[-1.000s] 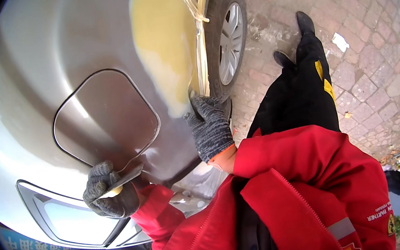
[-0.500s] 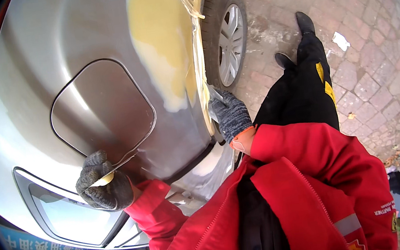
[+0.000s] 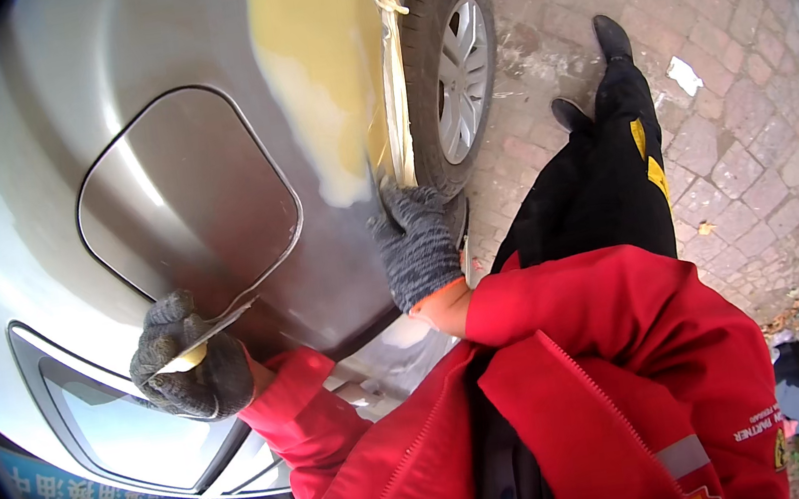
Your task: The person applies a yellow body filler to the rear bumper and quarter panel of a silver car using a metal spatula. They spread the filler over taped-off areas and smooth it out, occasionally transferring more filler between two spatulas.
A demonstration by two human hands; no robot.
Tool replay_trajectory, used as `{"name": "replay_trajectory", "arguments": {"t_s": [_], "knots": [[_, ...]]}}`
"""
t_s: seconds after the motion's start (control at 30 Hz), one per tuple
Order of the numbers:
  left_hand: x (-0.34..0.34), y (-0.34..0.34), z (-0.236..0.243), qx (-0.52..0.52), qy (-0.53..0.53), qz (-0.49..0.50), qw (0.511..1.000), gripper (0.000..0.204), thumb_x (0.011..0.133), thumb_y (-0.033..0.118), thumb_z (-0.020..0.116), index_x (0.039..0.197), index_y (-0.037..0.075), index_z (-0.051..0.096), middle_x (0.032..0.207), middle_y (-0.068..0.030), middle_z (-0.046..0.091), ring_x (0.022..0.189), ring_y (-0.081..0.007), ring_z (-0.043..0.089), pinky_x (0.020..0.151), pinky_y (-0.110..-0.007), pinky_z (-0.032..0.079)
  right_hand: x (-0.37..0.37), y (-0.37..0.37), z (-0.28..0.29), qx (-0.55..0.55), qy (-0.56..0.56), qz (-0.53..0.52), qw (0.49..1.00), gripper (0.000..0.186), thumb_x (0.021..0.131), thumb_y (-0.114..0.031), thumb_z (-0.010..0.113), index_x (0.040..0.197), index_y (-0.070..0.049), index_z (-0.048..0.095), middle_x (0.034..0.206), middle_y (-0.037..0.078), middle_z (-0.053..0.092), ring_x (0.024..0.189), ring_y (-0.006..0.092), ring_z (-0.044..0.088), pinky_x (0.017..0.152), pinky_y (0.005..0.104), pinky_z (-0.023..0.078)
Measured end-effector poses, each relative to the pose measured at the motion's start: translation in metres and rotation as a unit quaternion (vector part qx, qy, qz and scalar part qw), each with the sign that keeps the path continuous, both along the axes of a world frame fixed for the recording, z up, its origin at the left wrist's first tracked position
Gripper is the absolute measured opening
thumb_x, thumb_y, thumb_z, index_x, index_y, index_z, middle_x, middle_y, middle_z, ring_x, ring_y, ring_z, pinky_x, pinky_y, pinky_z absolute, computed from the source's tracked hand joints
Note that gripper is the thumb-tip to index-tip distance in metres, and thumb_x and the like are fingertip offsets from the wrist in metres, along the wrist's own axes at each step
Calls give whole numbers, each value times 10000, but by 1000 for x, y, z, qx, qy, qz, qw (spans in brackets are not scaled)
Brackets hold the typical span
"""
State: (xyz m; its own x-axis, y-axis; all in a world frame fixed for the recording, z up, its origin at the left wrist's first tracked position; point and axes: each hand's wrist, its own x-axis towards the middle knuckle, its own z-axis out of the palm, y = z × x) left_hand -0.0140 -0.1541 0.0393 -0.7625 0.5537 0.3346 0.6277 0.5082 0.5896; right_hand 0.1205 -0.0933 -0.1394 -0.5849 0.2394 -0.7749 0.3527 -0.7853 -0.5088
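My left hand [image 3: 191, 366], in a dark grey knit glove, is closed round a thin flat putty plate [image 3: 229, 318] seen nearly edge-on, with a dab of pale yellow putty [image 3: 184, 360] on it. My right hand [image 3: 419, 245], in a mottled grey glove with an orange cuff, lies against the grey car panel below the patch of yellow filler [image 3: 315, 79]. From its fingers a thin dark edge [image 3: 371, 170] sticks out, apparently a putty scraper; the rest is hidden. Crumpled strips of masking tape [image 3: 394, 78] run along the wheel arch just beyond the fingertips.
The fuel flap [image 3: 190, 191] lies left of the filler, above my left hand. A wheel [image 3: 463, 80] stands right of the tape on brick paving [image 3: 736, 124]. A side window [image 3: 118, 408] is at lower left. A white scrap [image 3: 685, 76] lies by my feet.
My right hand has moved left and slightly down, from the tape's lower end onto the panel. The pale blade that showed at its fingers is now mostly hidden. My left hand keeps its hold.
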Motion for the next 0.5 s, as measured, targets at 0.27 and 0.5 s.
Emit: {"name": "replay_trajectory", "arguments": {"t_s": [0.27,0.5], "knots": [[-6,-7,2,118,-119,-11,986,264,945,245,541,1023,2,611,971,-241,669,928,-373,648,889,-464,518,51,2,-34,73,103,57,990,323,938,-64,559,1256,-6,579,1169,127,609,1088,213,571,965,316,435],[2,-9,-1,102,-81,36,991,310,928,272,564,1045,-14,591,895,-220,665,882,-367,656,860,-481,512,23,13,-64,-221,-8,-48,974,317,943,-143,569,1222,5,592,952,93,656,806,173,572,763,318,481]]}}
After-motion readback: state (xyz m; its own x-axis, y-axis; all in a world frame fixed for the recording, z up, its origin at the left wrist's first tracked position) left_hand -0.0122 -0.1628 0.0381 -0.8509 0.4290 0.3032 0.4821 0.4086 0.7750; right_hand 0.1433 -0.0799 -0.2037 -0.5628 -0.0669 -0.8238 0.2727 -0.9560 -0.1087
